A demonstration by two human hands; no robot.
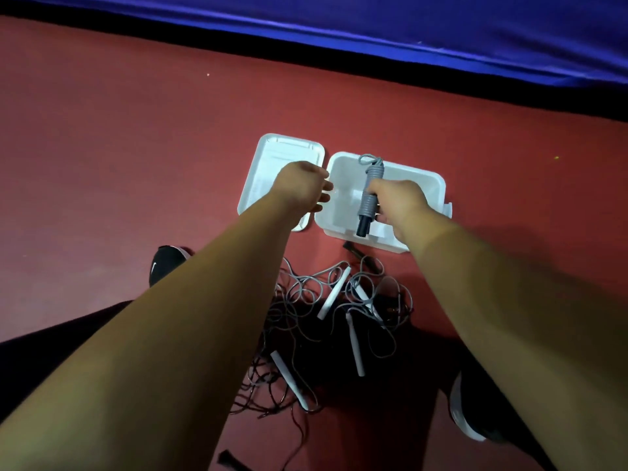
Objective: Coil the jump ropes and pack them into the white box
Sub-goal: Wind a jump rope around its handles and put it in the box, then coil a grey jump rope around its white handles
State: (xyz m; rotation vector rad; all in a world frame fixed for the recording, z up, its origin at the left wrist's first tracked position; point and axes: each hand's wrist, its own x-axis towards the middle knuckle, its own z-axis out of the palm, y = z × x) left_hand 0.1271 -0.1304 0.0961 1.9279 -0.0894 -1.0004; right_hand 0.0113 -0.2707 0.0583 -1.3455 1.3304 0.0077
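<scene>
Gripping coiled grey jump rope (372,185) in right hand (399,205) above open white box (432,180); with left hand (300,188) loosely curled and empty over the lid (272,164), other ropes (334,292) tangled on floor (136,147)

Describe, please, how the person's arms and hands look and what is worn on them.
The left arm and right arm are bare to the frame's edge, with no sleeves. The left hand and right hand wear no gloves; no watch, bracelet or ring is visible.
</scene>
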